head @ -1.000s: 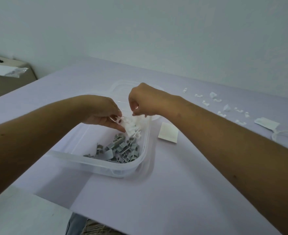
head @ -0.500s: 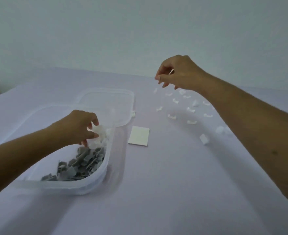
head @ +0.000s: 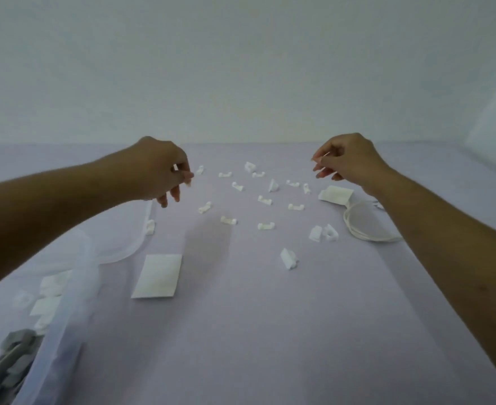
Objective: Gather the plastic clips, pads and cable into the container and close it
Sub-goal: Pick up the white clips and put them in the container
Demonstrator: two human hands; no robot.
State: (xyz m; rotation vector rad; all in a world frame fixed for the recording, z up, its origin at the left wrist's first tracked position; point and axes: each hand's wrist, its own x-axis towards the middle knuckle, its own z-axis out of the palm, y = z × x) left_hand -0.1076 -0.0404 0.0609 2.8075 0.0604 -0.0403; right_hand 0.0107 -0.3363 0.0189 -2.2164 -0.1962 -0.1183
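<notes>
No writing on anything. Both hands hover over the bench: left hand [head: 160,171] fingers pinched together, right hand [head: 347,162] pinching something thin and white. Clips [head: 265,200] lie scattered between them, container [head: 65,287] at the left edge, roomy bare bench up front.

Container [head: 65,287] sits at my near left on the table [head: 241,331], a pad [head: 157,276] just right of it. Clips [head: 265,200] scattered ahead; cable [head: 366,226] far right.

A plain indoor room, its kind impossible to tell: a bare pale wall [head: 241,68] fills the upper frame, and a lilac-covered worktop [head: 255,331] spreads below, strewn with small white plastic clips [head: 265,226]
</notes>
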